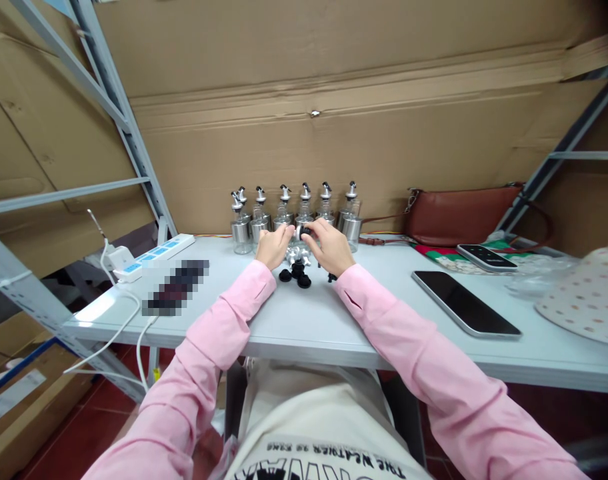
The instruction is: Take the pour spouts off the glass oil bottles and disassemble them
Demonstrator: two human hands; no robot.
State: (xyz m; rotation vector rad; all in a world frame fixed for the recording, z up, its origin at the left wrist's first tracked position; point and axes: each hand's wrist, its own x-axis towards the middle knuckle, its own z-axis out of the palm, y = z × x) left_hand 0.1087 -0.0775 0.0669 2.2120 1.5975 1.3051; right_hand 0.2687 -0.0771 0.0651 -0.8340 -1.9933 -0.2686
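Note:
My left hand [275, 247] is closed, pinching a small whitish piece [299, 233] at its fingertips. My right hand [330, 245] closes its fingers on a black ribbed stopper [305, 231], held against that piece. The fingers hide part of both. Just below lie silvery-white spout parts [298, 256] in a small heap. Nearer to me are several loose black stoppers [304, 281], and small black bits [332, 277] lie under my right wrist. Behind my hands stand several glass-and-steel oil bottles [241, 233] in a row, topped with pourer spouts [326, 191].
A white power strip [157, 257] with cables and a blurred-out dark object [177, 290] lie left on the table [294, 327]. On the right are a phone [465, 303], a dark handheld device [487, 258], a brown bag [464, 215] and a dotted cloth item [587, 293]. Cardboard [334, 153] walls the back.

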